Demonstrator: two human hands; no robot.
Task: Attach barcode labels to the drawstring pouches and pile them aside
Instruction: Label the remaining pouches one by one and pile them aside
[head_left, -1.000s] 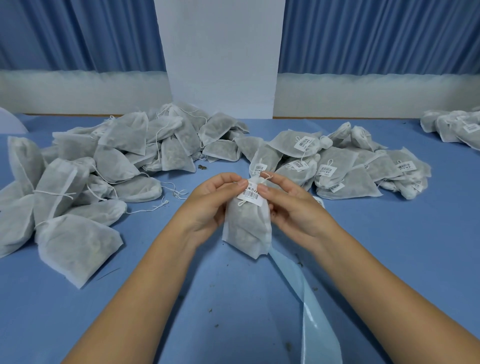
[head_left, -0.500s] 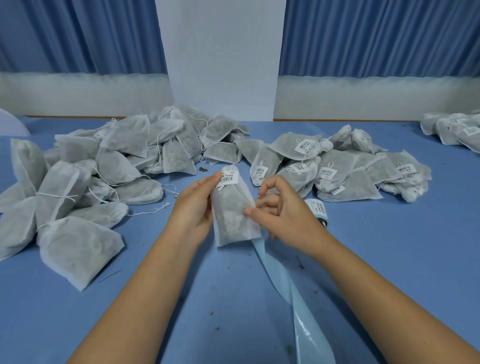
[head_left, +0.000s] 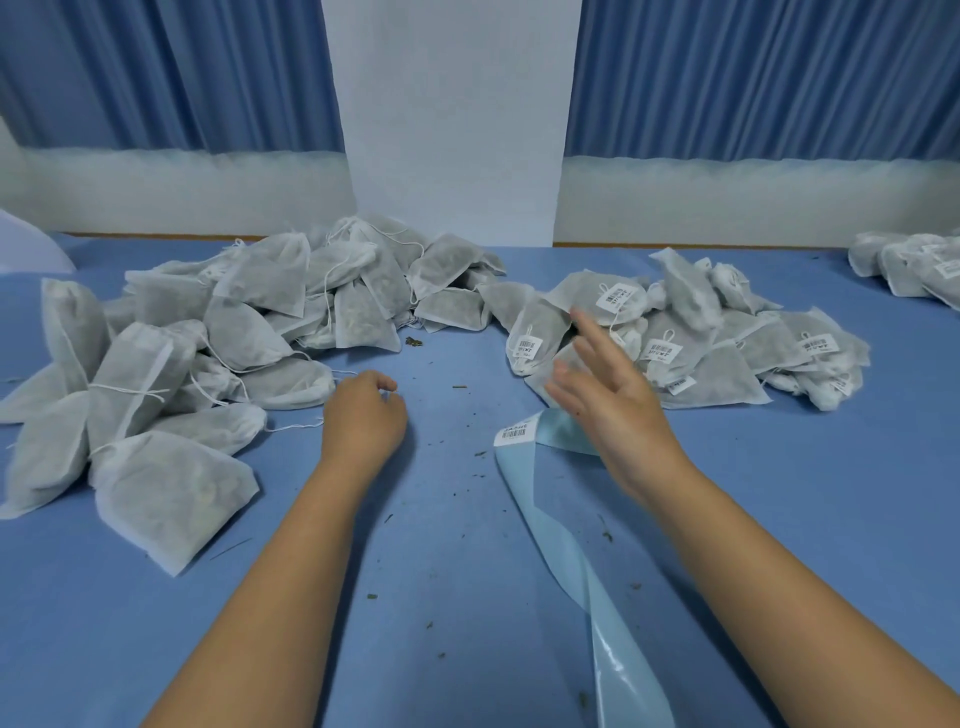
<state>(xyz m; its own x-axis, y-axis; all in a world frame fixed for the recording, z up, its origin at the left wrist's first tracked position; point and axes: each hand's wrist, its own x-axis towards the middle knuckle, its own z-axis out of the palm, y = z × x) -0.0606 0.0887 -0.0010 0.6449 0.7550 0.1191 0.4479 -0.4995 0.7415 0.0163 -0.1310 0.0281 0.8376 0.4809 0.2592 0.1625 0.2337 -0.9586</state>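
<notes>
1. Labelled pouches (head_left: 727, 374) sit heaped on the right of the counter (head_left: 441, 519), barcodes up: that's the finished pile.
2. Right hand (head_left: 608, 405) hovers at its near edge, fingers (head_left: 587, 332) spread, holding nothing.
3. Label strip (head_left: 514, 434) lies between the hands, next barcode handy.
4. Left hand (head_left: 363, 415), loosely curled and empty, rests beside the bare pouches (head_left: 218, 332), probably going for one.

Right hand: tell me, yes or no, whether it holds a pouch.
No, the right hand is spread open and empty, in front of the labelled pouches.
</notes>
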